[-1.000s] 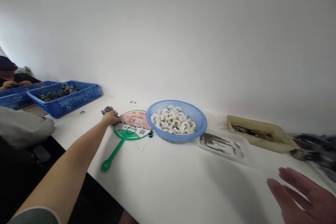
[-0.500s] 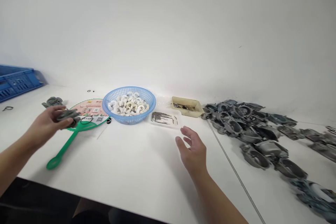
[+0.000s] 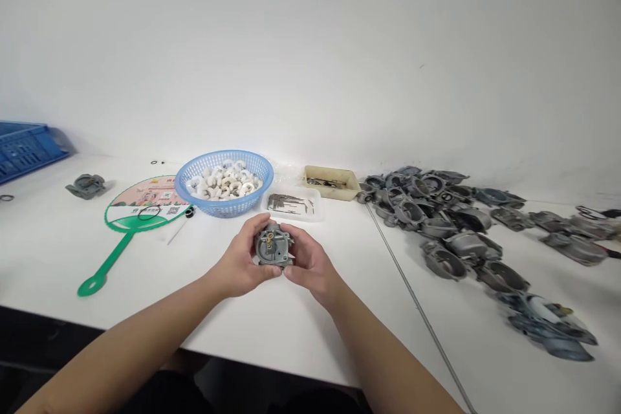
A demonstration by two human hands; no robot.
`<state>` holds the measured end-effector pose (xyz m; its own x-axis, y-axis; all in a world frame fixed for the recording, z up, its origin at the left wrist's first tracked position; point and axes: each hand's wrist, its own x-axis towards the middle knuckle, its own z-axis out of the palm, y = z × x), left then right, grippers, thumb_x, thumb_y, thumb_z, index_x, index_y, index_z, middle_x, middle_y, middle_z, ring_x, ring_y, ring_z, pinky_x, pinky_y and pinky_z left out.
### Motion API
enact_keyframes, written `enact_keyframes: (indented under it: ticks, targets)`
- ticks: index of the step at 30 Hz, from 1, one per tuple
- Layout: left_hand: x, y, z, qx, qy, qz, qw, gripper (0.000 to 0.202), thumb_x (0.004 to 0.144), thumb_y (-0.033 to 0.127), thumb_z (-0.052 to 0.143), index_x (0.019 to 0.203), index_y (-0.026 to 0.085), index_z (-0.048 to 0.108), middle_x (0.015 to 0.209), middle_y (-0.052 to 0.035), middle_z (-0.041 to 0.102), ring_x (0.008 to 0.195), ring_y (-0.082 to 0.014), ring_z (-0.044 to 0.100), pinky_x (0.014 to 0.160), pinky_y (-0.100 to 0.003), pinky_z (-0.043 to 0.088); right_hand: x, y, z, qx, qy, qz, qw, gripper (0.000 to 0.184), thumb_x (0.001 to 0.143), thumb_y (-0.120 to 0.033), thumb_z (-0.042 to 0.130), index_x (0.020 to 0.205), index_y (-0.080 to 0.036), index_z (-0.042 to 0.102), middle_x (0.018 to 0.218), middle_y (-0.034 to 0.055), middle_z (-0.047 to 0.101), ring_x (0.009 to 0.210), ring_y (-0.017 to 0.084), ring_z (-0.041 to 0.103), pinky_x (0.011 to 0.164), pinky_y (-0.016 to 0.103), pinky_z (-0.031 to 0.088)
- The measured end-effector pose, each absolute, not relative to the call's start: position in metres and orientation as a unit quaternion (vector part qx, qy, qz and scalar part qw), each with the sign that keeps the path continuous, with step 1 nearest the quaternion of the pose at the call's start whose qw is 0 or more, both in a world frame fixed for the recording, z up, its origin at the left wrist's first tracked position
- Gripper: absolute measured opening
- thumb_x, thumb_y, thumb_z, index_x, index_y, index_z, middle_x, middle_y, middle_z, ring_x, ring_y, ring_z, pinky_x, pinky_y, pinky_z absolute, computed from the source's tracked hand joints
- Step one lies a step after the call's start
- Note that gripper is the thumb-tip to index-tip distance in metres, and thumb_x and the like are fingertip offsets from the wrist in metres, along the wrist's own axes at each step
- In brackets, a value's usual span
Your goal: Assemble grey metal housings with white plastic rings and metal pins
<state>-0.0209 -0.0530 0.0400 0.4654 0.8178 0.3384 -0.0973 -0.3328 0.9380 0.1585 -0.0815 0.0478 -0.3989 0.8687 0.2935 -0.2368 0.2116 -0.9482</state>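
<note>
Cast carburetor bodies (image 3: 439,223) heap toward the right of the tabletop (image 3: 339,343), past a hex-key tray (image 3: 316,212); left hand (image 3: 237,259) and right hand (image 3: 310,265) clasp one carburetor (image 3: 274,244) closely between them.

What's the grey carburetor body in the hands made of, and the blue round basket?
The grey carburetor body looks like die-cast aluminium, though the exact alloy can't be told: dull, matte, with a cast-looking surface. The blue round basket looks like moulded plastic: slightly glossy, with even lattice walls.
</note>
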Motion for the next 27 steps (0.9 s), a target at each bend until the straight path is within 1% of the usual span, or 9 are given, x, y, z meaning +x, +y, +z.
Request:
enact_keyframes:
  ticks: [4,6,10,15,19,21,23,25,27]
  targets:
    - [-0.017,-0.044,0.038,0.673,0.229,0.438,0.551,0.094,0.064,0.024,0.08,0.139,0.03,0.025,0.139,-0.0127,0.037,0.126,-0.0312,0.04,0.1,-0.043,0.04,0.164,-0.075,0.036,-0.323,-0.562,0.575,0.499,0.08,0.065,-0.031,0.077,0.132,-0.03,0.034,0.137,0.0109,0.036,0.111,0.027,0.054,0.082,0.042,0.051]
    - [-0.017,-0.041,0.034,0.656,0.227,0.443,0.567,0.096,0.062,0.025,0.081,0.14,0.029,0.026,0.141,-0.0138,0.035,0.128,-0.0326,0.039,0.101,-0.045,0.039,0.163,-0.073,0.032,-0.342,-0.544,0.578,0.502,0.084,0.062,-0.03,0.079,0.133,-0.029,0.033,0.137,0.012,0.037,0.109,0.027,0.056,0.081,0.042,0.051]
    - [-0.012,-0.037,0.022,0.607,0.238,0.48,0.587,0.091,0.064,0.03,0.08,0.139,0.027,0.03,0.142,-0.0153,0.036,0.124,-0.0324,0.043,0.099,-0.046,0.04,0.153,-0.073,0.031,-0.357,-0.517,0.56,0.54,0.068,0.062,-0.032,0.079,0.12,-0.022,0.044,0.12,0.011,0.055,0.102,0.027,0.06,0.084,0.044,0.049]
    - [-0.001,-0.042,0.016,0.589,0.261,0.494,0.583,0.054,0.081,0.039,0.063,0.128,0.02,0.045,0.131,-0.0129,0.049,0.117,-0.0275,0.05,0.101,-0.043,0.038,0.137,-0.075,0.033,-0.439,-0.457,0.454,0.627,0.056,0.054,-0.029,0.081,0.096,-0.023,0.043,0.096,0.0014,0.059,0.087,0.019,0.062,0.078,0.036,0.051]
    - [0.001,-0.046,0.021,0.558,0.209,0.449,0.666,0.046,0.086,0.039,0.054,0.128,0.019,0.047,0.129,-0.0115,0.053,0.12,-0.0292,0.048,0.103,-0.046,0.035,0.13,-0.079,0.04,-0.574,-0.454,0.373,0.57,0.052,0.054,-0.032,0.078,0.091,-0.022,0.044,0.087,0.0008,0.061,0.081,0.02,0.062,0.072,0.034,0.052]
    - [0.0,-0.046,0.021,0.547,0.167,0.437,0.694,0.053,0.082,0.037,0.06,0.13,0.018,0.045,0.131,-0.0117,0.051,0.123,-0.0307,0.045,0.105,-0.046,0.032,0.127,-0.081,0.043,-0.619,-0.461,0.348,0.532,0.053,0.053,-0.033,0.077,0.094,-0.021,0.046,0.091,0.0028,0.062,0.084,0.021,0.063,0.073,0.035,0.053]
    - [-0.001,-0.044,0.018,0.547,0.141,0.434,0.702,0.058,0.078,0.034,0.065,0.13,0.019,0.044,0.135,-0.0116,0.048,0.126,-0.0314,0.041,0.107,-0.046,0.029,0.126,-0.082,0.042,-0.647,-0.461,0.326,0.511,0.063,0.053,-0.031,0.076,0.107,-0.021,0.045,0.104,0.0058,0.062,0.091,0.022,0.063,0.078,0.034,0.053]
    - [-0.002,-0.042,0.012,0.556,0.154,0.433,0.693,0.059,0.077,0.032,0.067,0.13,0.02,0.044,0.136,-0.0112,0.046,0.127,-0.0313,0.039,0.107,-0.047,0.029,0.126,-0.08,0.039,-0.665,-0.468,0.31,0.492,0.083,0.055,-0.03,0.074,0.127,-0.022,0.035,0.119,0.0079,0.057,0.102,0.022,0.061,0.086,0.034,0.05]
    - [-0.005,-0.04,0.004,0.584,0.192,0.43,0.661,0.059,0.077,0.033,0.066,0.13,0.022,0.043,0.135,-0.0109,0.046,0.127,-0.0309,0.039,0.107,-0.048,0.029,0.129,-0.078,0.035,-0.673,-0.496,0.304,0.457,0.092,0.057,-0.03,0.072,0.136,-0.022,0.027,0.122,0.0072,0.056,0.107,0.022,0.059,0.091,0.034,0.047]
